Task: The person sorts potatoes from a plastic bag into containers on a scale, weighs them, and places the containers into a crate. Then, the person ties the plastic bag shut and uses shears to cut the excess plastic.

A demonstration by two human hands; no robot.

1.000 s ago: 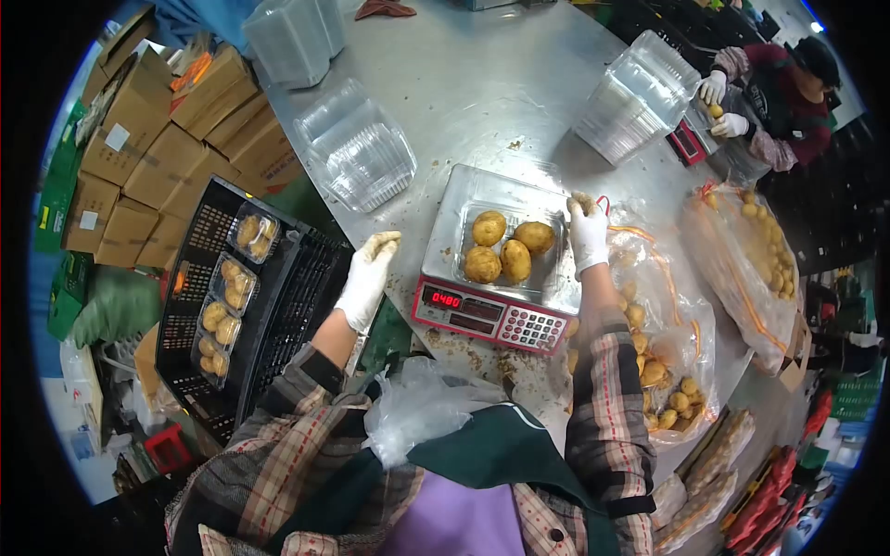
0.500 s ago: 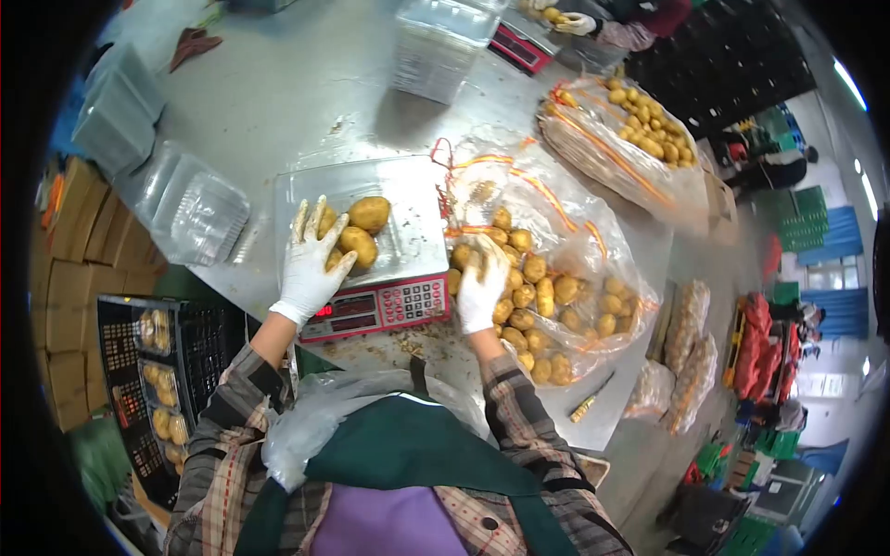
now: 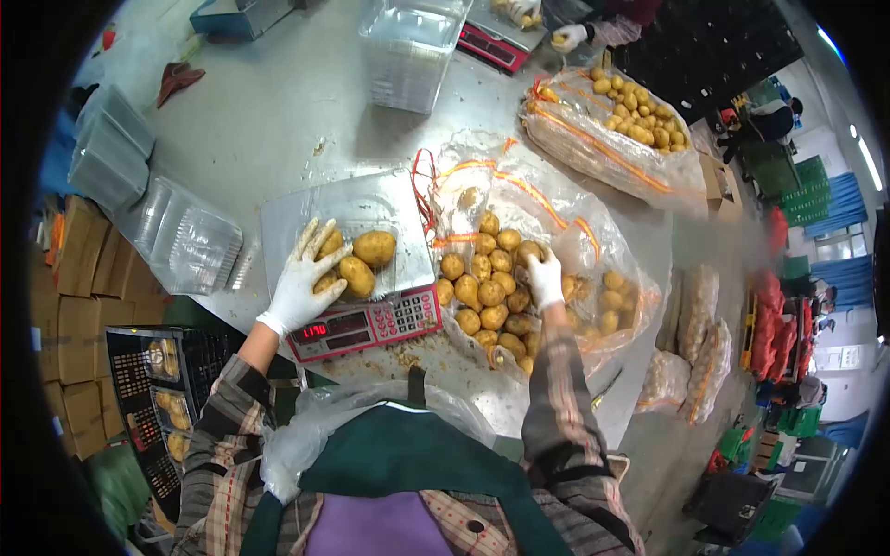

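Observation:
My left hand [image 3: 304, 284], in a white glove, lies with fingers stretched out against several potatoes [image 3: 375, 248] on the scale's metal plate [image 3: 400, 208]. A clear plastic container seems to be under these potatoes; its outline is hard to make out. The red and grey scale panel [image 3: 363, 324] shows lit red digits. To the right, a clear plastic bag [image 3: 603, 357] lies open on the table, with many loose potatoes [image 3: 491, 292] spilling from it. My gloved right hand [image 3: 547, 281] is over this heap, its fingers closed round a potato [image 3: 529, 251].
Clear plastic tubs stand stacked at the back [image 3: 413, 56] and left [image 3: 190, 236]. Another potato bag [image 3: 612, 153] lies at far right, near a co-worker's gloved hand [image 3: 568, 37]. A knife [image 3: 606, 388] lies near the right edge. A black crate [image 3: 139, 398] holds packed potatoes.
My right hand has moved right across the potato heap, away from the scale, and now grips a potato. My left hand stays at the potatoes on the scale. The view has shifted slightly.

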